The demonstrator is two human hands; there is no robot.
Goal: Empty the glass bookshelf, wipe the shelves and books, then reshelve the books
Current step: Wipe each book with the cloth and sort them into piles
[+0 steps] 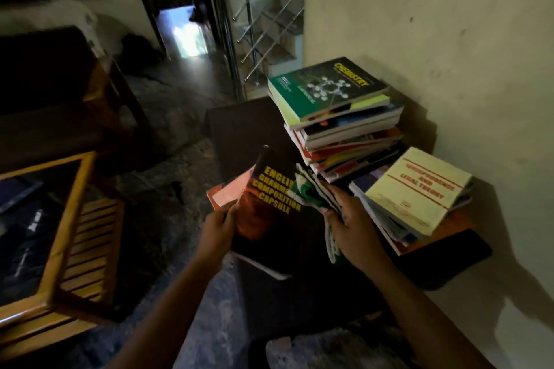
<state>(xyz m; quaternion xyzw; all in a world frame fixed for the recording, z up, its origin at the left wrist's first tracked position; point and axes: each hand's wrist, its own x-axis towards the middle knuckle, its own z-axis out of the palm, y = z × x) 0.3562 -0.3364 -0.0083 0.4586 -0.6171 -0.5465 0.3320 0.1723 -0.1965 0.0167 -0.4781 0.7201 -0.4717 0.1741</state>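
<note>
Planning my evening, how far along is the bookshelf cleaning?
Emptying looks largely done: a tall stack and a short stack of books sit by the wall. In hand: the left hand holds the English grammar book, the right hand a green-white cloth, so wiping seems underway. Reshelving remains; the shelf is out of view.

Wooden table (64, 234) (glass-topped), stair railing (224, 24)
</note>
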